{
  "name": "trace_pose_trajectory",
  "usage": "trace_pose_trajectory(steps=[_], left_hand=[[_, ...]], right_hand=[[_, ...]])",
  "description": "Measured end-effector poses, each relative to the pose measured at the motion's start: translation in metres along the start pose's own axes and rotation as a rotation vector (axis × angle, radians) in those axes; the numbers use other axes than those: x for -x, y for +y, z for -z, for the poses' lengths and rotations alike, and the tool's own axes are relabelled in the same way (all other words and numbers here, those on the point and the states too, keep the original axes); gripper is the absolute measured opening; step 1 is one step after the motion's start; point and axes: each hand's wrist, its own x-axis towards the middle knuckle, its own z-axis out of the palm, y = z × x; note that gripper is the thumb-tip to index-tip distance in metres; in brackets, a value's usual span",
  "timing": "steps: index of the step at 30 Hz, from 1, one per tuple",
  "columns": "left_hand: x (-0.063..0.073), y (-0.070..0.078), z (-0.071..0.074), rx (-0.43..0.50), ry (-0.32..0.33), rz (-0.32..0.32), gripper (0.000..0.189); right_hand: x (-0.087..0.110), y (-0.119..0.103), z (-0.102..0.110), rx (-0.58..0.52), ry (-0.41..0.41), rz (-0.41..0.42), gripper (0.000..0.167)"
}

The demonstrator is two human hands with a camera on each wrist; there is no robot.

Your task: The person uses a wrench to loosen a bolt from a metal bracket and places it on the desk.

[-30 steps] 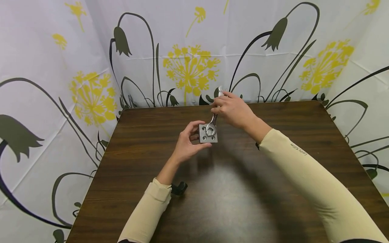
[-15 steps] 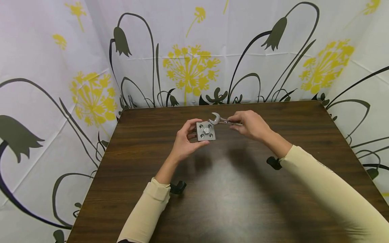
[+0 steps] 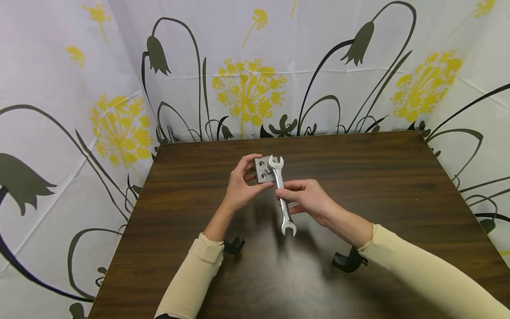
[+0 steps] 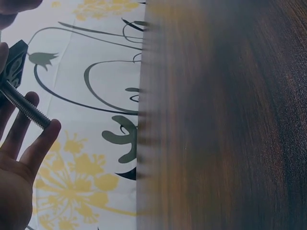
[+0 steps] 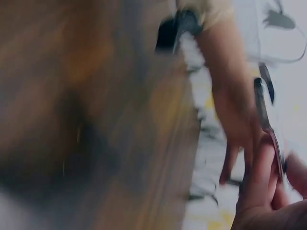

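In the head view my left hand (image 3: 239,188) holds a square grey metal block (image 3: 260,176) at its edges, thumb below and fingers above. A bolt head (image 3: 268,169) sits at the block's middle, and holes show around it. The left wrist view shows the bolt's threaded shank (image 4: 29,109) sticking out of the block's back, its end by a fingertip. My right hand (image 3: 312,199) pinches a double open-end wrench (image 3: 283,206) mid-shaft. The wrench's upper end covers the block's right side; I cannot tell whether it touches the bolt head. The right wrist view is blurred.
A dark wood-grain table (image 3: 191,177) lies under both hands. Behind it hangs a white curtain (image 3: 318,26) with grey and yellow flowers. Black wrist mounts (image 3: 348,260) stick out below the forearms.
The wrench came off the bolt head, then turned from lengthwise through sideways to upright in front of the block. My right hand moved down toward me; the left shifted slightly left and up.
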Motion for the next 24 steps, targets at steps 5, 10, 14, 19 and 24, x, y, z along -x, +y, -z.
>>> trace_pose_trajectory(steps=[5,10,14,19,24], left_hand=[[0.0,-0.004,-0.001,0.042,0.014,-0.005,0.068],[0.001,-0.005,-0.002,0.054,0.013,-0.026,0.067],[0.0,-0.004,-0.002,0.047,0.022,-0.027,0.069],[-0.001,-0.002,-0.003,0.044,0.04,-0.013,0.07],[-0.002,-0.001,-0.005,0.05,0.05,-0.006,0.069]], right_hand=[[0.009,0.003,-0.024,-0.258,0.007,-0.072,0.033],[0.013,0.007,-0.044,-0.394,0.004,-0.07,0.033],[0.012,0.009,-0.057,-0.474,0.008,-0.042,0.035],[0.009,0.011,-0.068,-0.579,0.025,-0.024,0.035],[0.008,0.013,-0.072,-0.637,0.042,-0.026,0.034]])
